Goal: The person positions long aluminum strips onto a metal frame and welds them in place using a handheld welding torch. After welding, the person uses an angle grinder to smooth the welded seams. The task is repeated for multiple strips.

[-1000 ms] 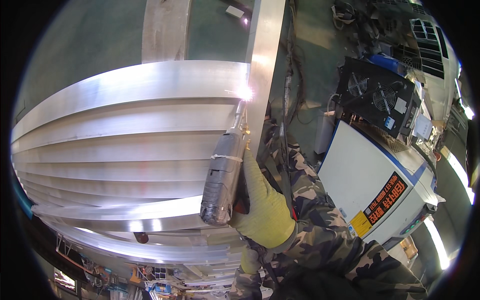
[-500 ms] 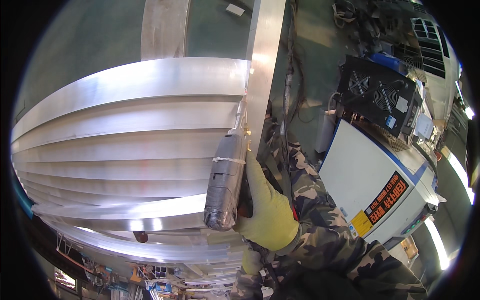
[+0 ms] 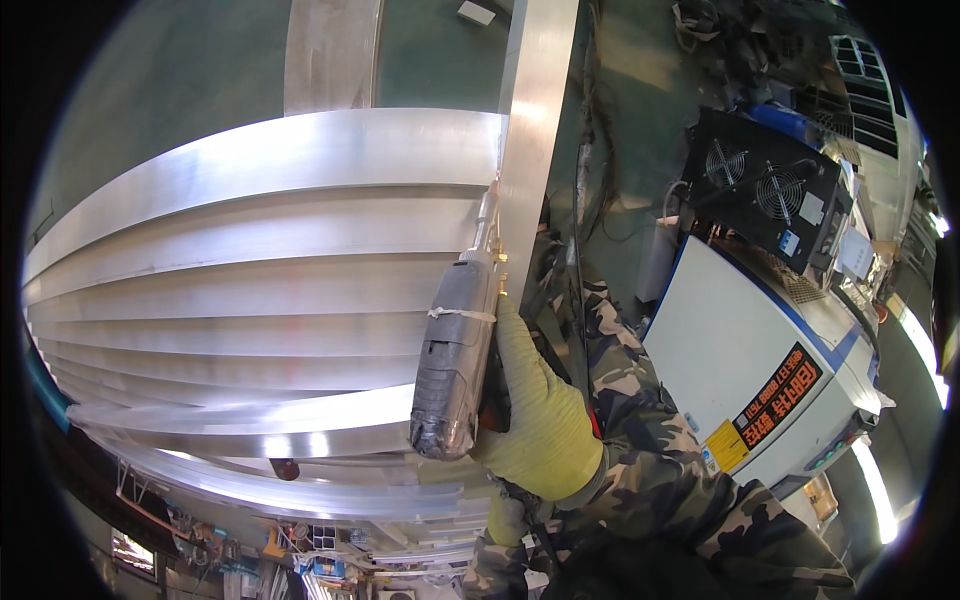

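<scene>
A grey handheld welding torch [image 3: 457, 350], its body wrapped with a white tie and tape at the rear, is held in my right hand [image 3: 540, 430], which wears a yellow-green glove. Brass fittings stick out beside its neck. The torch's narrow tip lies at the seam where the outermost silvery metal slat [image 3: 300, 150] meets a long flat metal bar [image 3: 537, 110]. Whether it touches cannot be told. Lower down, partly covered, my gloved left hand [image 3: 507, 520] is beside a dark hose or cable; its fingers are hidden.
Several overlapping slats [image 3: 260, 285] spread to the left. A white cabinet [image 3: 740, 350] with a blue edge stands at right, below a black box with two fans [image 3: 765, 185]. Cables [image 3: 590, 140] trail along the floor past the bar. Camouflage cloth [image 3: 620, 345] shows near my arm.
The whole view has shifted slightly, with the cabinet and bar a little further right. My right hand keeps the torch at nearly the same place on the seam.
</scene>
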The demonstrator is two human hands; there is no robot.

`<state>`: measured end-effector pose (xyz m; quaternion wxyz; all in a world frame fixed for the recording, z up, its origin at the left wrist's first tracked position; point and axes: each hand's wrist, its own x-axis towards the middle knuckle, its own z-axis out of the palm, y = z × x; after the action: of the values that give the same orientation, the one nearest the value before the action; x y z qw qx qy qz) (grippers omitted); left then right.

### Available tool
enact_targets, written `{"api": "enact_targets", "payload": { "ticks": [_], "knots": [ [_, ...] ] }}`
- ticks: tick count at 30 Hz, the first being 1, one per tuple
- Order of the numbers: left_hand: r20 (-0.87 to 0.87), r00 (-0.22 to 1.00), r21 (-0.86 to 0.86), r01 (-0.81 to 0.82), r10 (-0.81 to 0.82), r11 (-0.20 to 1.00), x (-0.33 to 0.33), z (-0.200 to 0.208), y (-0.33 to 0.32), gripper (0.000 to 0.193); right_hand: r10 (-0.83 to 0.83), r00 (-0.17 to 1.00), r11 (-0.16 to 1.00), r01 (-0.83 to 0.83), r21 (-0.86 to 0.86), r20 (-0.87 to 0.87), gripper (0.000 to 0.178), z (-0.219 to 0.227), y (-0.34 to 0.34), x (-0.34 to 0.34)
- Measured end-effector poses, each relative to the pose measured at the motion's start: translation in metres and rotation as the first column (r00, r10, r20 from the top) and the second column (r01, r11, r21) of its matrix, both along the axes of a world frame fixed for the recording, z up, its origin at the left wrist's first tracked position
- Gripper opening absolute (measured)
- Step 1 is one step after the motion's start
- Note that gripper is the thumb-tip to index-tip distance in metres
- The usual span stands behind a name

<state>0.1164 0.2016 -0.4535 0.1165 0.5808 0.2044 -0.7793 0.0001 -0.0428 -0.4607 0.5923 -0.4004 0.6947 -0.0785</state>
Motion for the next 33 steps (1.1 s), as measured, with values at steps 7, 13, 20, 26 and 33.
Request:
{"api": "enact_targets", "payload": {
  "ticks": [7,13,20,26,33],
  "knots": [
    [-0.036,0.995,-0.148,-0.094,0.089,0.985,0.002,-0.004,0.010,0.050,0.006,1.000,1.000,-0.006,-0.010,0.017,0.117,-0.004,-0.001,-0.001],
    [-0.041,0.991,-0.031,-0.126,0.125,0.992,0.001,-0.004,0.000,0.052,-0.028,0.999,1.000,0.028,-0.006,0.032,0.116,-0.003,-0.004,-0.001],
    [0.024,0.969,0.164,-0.245,0.244,0.956,-0.002,-0.003,-0.009,0.053,-0.024,1.000,1.000,0.024,-0.007,0.018,0.115,-0.007,0.001,0.001],
    [0.052,0.963,0.157,-0.270,0.265,0.950,-0.001,-0.003,-0.006,0.052,-0.019,0.999,0.999,0.020,-0.027,0.034,0.114,-0.008,0.002,0.001],
    [-0.003,0.978,0.055,-0.207,0.207,0.977,0.008,-0.005,0.019,0.051,-0.058,0.998,0.998,0.059,-0.035,0.039,0.118,-0.009,0.002,0.000]
  ]
}}
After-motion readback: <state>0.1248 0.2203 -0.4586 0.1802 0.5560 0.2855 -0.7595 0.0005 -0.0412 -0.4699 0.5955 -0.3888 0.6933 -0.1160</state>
